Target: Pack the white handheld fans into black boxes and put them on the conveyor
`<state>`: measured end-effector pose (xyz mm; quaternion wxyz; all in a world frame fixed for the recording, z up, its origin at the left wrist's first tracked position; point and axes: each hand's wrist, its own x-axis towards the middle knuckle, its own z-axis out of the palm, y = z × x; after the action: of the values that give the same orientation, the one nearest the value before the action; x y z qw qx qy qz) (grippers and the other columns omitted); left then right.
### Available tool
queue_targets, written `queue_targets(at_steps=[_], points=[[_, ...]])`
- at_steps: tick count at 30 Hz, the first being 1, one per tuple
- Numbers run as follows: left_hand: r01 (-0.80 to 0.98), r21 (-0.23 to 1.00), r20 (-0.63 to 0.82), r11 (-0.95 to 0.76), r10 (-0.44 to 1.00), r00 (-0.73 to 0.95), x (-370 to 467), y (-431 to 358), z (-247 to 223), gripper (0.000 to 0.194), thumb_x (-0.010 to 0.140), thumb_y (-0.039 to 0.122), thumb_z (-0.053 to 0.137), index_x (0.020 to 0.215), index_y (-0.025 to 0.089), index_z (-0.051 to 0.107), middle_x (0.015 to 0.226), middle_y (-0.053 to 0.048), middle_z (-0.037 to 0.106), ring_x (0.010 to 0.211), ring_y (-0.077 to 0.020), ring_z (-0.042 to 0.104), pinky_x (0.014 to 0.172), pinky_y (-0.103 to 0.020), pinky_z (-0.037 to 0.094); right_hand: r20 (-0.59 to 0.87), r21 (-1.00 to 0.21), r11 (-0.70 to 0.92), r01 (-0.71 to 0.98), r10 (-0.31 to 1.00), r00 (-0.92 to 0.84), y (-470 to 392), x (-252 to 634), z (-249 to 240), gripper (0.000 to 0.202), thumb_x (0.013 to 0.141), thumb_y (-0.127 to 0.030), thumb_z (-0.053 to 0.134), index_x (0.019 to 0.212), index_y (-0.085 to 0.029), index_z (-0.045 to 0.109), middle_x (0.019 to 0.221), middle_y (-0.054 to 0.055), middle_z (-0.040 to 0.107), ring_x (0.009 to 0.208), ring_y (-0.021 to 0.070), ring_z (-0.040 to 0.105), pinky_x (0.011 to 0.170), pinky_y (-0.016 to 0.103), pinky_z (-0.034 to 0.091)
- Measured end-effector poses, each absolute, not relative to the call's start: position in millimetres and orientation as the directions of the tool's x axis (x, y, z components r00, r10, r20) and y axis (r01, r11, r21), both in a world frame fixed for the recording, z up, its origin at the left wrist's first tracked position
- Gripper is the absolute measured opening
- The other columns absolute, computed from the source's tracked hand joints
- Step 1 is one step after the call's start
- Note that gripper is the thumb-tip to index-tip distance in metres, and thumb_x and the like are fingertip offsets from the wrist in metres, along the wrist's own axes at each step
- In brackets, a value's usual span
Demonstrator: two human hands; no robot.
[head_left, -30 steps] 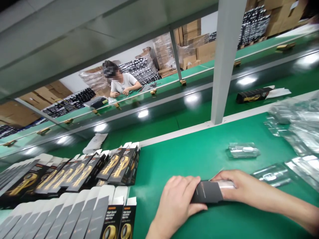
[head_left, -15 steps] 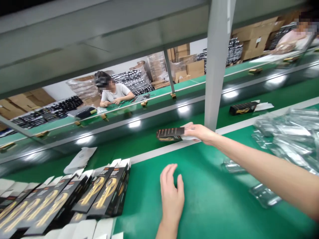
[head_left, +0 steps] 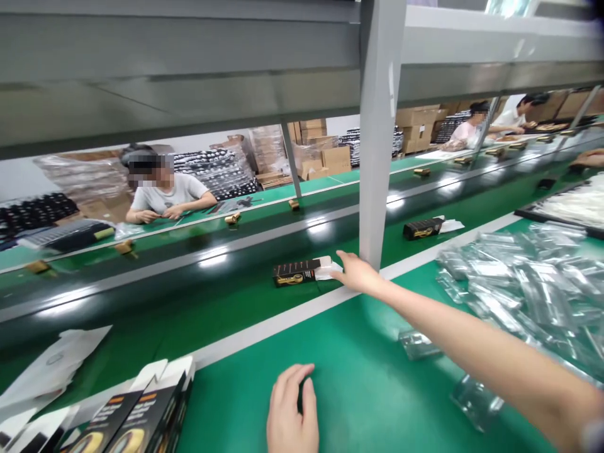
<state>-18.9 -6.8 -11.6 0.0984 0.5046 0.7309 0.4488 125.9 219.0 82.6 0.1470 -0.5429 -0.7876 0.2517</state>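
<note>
My right hand point(head_left: 357, 273) reaches far forward to the conveyor belt point(head_left: 212, 302). Its fingers are spread, and the fingertips sit at the white end flap of a black box with gold print point(head_left: 296, 272). The box lies flat on the belt, and the hand does not grip it. My left hand point(head_left: 289, 414) rests palm down on the green table point(head_left: 358, 377) near the front edge, holding nothing. Beside my right forearm lie single clear plastic trays point(head_left: 418, 343).
A grey post point(head_left: 377, 157) stands just right of my right hand. A second black box point(head_left: 422, 228) lies farther along the belt. A pile of clear trays point(head_left: 523, 283) fills the right; black boxes point(head_left: 136, 418) stand lower left. People work across the belt.
My right hand carried the black box from the table out to the belt and let go of it there. My left hand stayed on the table, empty.
</note>
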Motion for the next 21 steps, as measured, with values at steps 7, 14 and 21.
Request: queue_targets(at_steps=[7, 14, 21], points=[[0.667, 0.738, 0.239, 0.099, 0.887, -0.396, -18.6, -8.6, 0.9, 0.029, 0.087, 0.04, 0.043, 0.092, 0.027, 0.068, 0.102, -0.005, 0.065, 0.099, -0.0245, 0.06, 0.087, -0.042, 0.05, 0.045, 0.039, 0.19, 0.981, 0.98, -0.192, 193.7, 282.7, 82.9, 0.02, 0.086, -0.029, 0.06, 0.098, -0.013, 0.06, 0.099, 0.006, 0.062, 0.096, 0.0221, 0.058, 0.087, 0.046, 0.045], [0.598, 0.799, 0.233, 0.062, 0.885, -0.403, -13.0, -11.2, 7.4, 0.028, 0.087, 0.039, 0.044, 0.09, 0.024, 0.067, 0.097, -0.006, 0.066, 0.096, -0.0243, 0.06, 0.087, -0.042, 0.049, 0.217, 0.114, 0.301, 0.947, 0.922, -0.319, 167.0, 298.5, 75.9, 0.035, 0.088, -0.011, 0.044, 0.123, -0.006, 0.05, 0.075, 0.011, 0.066, 0.075, 0.0261, 0.063, 0.068, 0.04, 0.048], [-0.165, 0.98, 0.059, -0.114, 0.95, -0.306, 13.2, -33.5, 10.9, 0.054, 0.087, 0.053, 0.043, 0.129, 0.02, 0.036, 0.101, -0.009, 0.058, 0.079, -0.0178, 0.061, 0.069, -0.033, 0.051, 0.515, -0.084, 0.845, 0.529, 0.491, -0.703, 51.8, 182.7, 68.9, 0.029, 0.092, -0.022, 0.039, 0.12, -0.022, 0.047, 0.096, 0.006, 0.063, 0.085, 0.0204, 0.059, 0.078, 0.036, 0.046]])
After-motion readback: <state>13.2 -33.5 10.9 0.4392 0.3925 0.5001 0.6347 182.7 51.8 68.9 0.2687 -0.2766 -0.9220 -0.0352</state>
